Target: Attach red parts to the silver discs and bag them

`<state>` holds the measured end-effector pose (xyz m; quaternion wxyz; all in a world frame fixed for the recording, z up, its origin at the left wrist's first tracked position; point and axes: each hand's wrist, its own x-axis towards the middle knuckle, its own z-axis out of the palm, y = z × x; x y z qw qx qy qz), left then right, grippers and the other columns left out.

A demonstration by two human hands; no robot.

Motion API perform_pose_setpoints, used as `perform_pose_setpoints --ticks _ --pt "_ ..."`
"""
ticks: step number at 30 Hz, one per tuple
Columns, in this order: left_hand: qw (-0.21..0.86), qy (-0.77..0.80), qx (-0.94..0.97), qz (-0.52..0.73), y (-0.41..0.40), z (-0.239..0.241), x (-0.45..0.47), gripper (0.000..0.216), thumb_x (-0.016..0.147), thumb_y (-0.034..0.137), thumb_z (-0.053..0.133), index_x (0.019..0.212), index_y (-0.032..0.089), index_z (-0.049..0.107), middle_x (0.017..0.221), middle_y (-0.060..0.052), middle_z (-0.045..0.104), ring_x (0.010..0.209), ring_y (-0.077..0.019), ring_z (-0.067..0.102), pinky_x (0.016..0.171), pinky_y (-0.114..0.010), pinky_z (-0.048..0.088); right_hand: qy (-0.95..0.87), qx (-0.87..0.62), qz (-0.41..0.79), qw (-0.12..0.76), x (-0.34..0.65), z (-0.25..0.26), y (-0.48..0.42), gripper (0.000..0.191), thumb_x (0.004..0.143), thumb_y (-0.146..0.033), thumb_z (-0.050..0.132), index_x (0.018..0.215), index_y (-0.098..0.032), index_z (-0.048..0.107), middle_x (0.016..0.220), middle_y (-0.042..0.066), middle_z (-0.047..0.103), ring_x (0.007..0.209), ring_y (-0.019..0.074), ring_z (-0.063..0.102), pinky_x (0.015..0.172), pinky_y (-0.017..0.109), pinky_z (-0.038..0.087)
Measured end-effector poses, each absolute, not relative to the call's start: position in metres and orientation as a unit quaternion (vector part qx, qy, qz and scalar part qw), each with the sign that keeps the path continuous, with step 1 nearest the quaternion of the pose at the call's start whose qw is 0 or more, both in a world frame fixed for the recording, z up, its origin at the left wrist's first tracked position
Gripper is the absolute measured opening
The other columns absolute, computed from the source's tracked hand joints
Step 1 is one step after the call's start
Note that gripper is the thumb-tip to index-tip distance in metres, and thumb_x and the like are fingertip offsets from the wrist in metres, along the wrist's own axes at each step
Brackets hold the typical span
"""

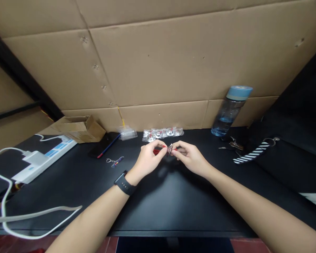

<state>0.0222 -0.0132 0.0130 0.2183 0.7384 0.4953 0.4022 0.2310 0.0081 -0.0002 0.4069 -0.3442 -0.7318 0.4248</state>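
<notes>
My left hand [152, 153] and my right hand [190, 156] meet above the middle of the black table, fingertips pinched together. Between them is a small shiny disc [170, 149], seen nearly edge-on. Red cord [156, 151] shows beneath the left fingers, and a little red also shows at the right fingertips. The fingers hide much of the disc, so its exact kind is unclear. Just behind the hands lie several clear packets [170, 131] holding round silvery pieces with red bits.
Left: a power strip [31, 172] with a white cable, an open cardboard box [80, 129], a phone [102, 144] with a pen across it, a small keychain [116, 161] and clear bags [127, 133]. Right: a water bottle [228, 112], keys [235, 144] and a striped strap [251, 153]. Cardboard stands behind.
</notes>
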Motion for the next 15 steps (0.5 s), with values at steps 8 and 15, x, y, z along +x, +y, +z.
perform_pose_setpoints --ticks 8,15 --pt "0.243 0.484 0.72 0.434 -0.013 0.007 0.025 0.015 0.094 0.035 0.061 0.098 0.024 0.07 0.096 -0.002 0.078 0.089 -0.0187 0.073 0.088 -0.033 0.053 -0.554 -0.318 0.622 0.452 0.221 0.002 -0.003 0.041 0.08 -0.045 0.081 0.114 -0.025 0.067 0.118 0.008 0.07 0.09 0.0212 0.075 0.077 0.041 0.066" --pt "0.156 0.503 0.764 0.374 -0.014 0.017 0.023 0.013 0.095 0.033 0.061 0.098 0.026 0.071 0.095 0.0 0.078 0.096 -0.0199 0.07 0.096 -0.038 0.044 -0.515 -0.31 0.67 0.436 0.223 -0.001 0.001 0.053 0.081 -0.037 0.082 0.13 -0.022 0.069 0.116 0.01 0.073 0.092 0.0194 0.074 0.09 0.04 0.06"
